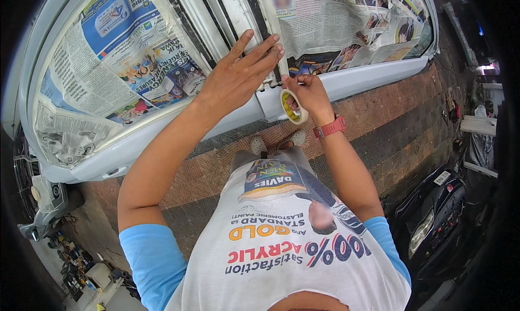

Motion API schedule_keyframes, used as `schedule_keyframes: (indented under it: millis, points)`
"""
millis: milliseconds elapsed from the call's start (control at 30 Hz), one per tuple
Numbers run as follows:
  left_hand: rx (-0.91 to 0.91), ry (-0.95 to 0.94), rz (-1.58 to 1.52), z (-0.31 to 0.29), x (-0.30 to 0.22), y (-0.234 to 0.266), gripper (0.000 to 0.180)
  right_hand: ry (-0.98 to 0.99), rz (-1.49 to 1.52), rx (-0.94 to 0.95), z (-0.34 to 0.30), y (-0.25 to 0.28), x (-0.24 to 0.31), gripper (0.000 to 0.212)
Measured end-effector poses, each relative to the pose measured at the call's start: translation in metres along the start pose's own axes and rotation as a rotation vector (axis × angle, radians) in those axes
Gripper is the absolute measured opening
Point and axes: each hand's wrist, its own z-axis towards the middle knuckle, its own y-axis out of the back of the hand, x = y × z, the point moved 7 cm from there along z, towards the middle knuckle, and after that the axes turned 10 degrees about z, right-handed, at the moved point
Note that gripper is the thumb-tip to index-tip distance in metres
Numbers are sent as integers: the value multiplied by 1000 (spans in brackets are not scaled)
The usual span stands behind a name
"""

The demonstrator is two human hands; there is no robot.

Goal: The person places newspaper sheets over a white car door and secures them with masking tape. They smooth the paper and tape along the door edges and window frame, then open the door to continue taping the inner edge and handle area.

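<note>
Arms (168, 143) reach forward, left hand (234, 75) spread open over a white pillar (236, 10), right hand (307, 96) curled, holding a tape roll (287, 110).

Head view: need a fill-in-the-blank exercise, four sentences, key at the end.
1. The tape roll is held in the person's ____ hand.
2. The printed sheets spread over the car are pages of ____.
3. The wristwatch is coloured ____.
4. The shirt sleeves are light ____.

Missing words: right; newspaper; red; blue.
</note>
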Motion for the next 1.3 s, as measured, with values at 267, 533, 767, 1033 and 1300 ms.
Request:
schedule_keyframes:
  millis: [267, 533, 767, 1033, 1300]
  points:
    - [-59, 15, 7, 0, 0, 2, 58, 34, -24, -12, 8, 4, 2, 41]
    - [20, 4, 38, 0, -3, -3, 63, -2, -49, -19, 12, 5, 5, 43]
    - [109, -80, -15, -1, -28, -9, 63, -16, -46, 17, 18, 8, 4, 41]
    - [157, -138, 56, -5, -57, -32, 62, -67, 74, 66, 8, 8, -1, 38]
    - [184, -133, 68, -6, -60, -34, 69, -112, 17, 121, -42, 34, -29, 32]
